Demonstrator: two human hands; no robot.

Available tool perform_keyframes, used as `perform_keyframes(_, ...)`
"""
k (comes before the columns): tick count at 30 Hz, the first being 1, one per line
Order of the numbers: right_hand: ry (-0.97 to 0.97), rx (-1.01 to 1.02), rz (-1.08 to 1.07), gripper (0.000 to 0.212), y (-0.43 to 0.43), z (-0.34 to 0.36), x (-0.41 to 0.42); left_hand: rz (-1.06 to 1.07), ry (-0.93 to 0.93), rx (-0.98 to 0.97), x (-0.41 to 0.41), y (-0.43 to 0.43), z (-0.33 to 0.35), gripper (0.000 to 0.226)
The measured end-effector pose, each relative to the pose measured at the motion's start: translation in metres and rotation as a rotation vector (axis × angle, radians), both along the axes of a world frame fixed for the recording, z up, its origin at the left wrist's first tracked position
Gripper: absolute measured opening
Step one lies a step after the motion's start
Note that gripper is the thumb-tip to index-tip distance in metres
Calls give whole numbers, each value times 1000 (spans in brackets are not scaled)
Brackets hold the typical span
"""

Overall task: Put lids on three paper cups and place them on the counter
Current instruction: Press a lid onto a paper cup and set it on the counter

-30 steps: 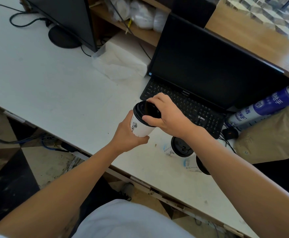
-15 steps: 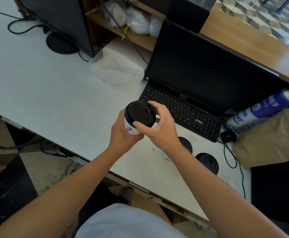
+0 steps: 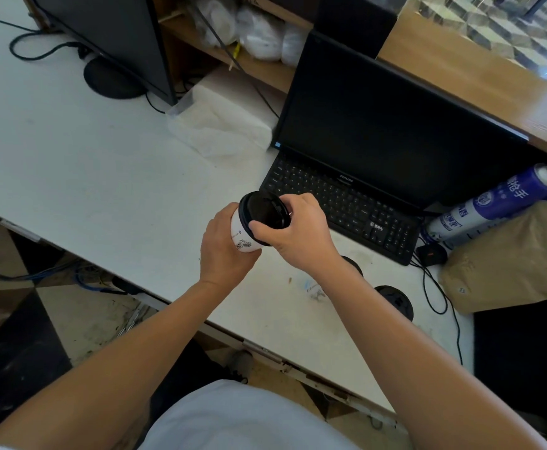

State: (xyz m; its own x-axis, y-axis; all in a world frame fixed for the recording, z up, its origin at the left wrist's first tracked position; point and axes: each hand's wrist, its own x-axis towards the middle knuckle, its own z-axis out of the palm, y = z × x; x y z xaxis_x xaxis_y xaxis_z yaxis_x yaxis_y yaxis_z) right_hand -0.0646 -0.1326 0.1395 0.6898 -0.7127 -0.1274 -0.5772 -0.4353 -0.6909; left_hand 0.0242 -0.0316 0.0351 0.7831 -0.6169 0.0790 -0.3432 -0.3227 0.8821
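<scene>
Hands mid-capping: left hand (image 3: 225,251) clamps paper cup (image 3: 242,237) above white desk (image 3: 103,177) edge as brace; right hand (image 3: 298,232) pinches black lid (image 3: 263,211) rim, pressing it home. Spare lids (image 3: 394,300) at 4 o'clock.

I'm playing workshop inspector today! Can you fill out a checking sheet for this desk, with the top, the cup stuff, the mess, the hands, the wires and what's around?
Surface: white desk, scuffed and stained near the front edge.
Job's things: paper cup held tilted above the desk, black lid on its rim; two more black lids lie on the desk.
Clutter: blue spray can lying down, tissue pack, brown bag.
Grippers: left hand grips the cup; right hand presses the lid.
Cables: black wires by the keyboard; another behind the left monitor.
Surroundings: two dark monitors, wooden shelf.
</scene>
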Motion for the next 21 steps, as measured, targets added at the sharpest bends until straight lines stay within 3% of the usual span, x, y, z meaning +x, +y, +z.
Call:
perform_keyframes(5,-40,-66,45,50,0,-1,-1,-59,151,-49,-2,6,5,76)
perform_keyframes(10,1,-113,258,55,-16,9,-6,-170,258,-41,-3,12,6,78)
perform_keyframes(21,-6,-106,440,58,-26,8,-13,-322,348,-23,3,21,2,82)
